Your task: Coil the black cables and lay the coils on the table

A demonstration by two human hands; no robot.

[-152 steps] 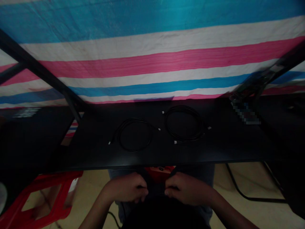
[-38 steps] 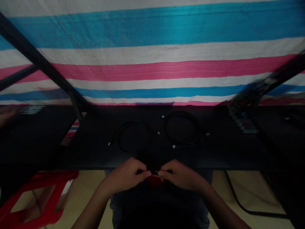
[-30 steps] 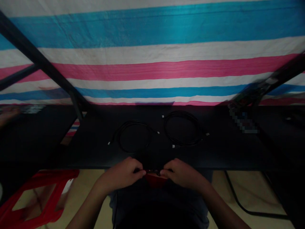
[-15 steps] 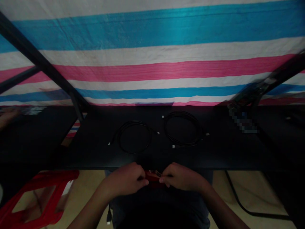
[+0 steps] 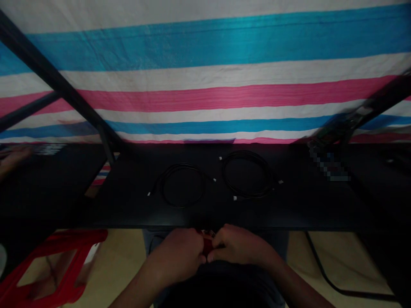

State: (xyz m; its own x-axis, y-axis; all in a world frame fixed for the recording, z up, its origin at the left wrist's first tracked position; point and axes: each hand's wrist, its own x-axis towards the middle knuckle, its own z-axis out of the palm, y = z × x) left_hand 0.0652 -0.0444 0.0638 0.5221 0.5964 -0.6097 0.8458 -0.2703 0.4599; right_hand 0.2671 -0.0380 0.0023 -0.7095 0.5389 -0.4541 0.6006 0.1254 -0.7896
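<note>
Just in front of the table edge, over my lap, a small red thing (image 5: 208, 245) with shiny metal-looking bits on top sits between my two hands. My left hand (image 5: 183, 249) is closed on its left side, and my right hand (image 5: 236, 244) pinches its right side. The fingertips almost meet, hiding most of it, so its exact kind cannot be made out. Beyond my hands two coiled black cables lie on the black table (image 5: 128, 209). The left coil (image 5: 183, 164) has pale connector ends; the right coil (image 5: 245, 152) shows several pale ends.
A striped sheet (image 5: 205, 51) hangs behind the table, with dark metal struts (image 5: 48, 64) at both sides. A red plastic stool (image 5: 72, 273) stands at lower left. Another person's hand (image 5: 14, 158) is at the far left. A pixelated object (image 5: 330, 167) lies at right.
My left hand has moved right, close against my right hand, covering more of the red thing. The cable end that dangled beside my left leg is no longer visible.
</note>
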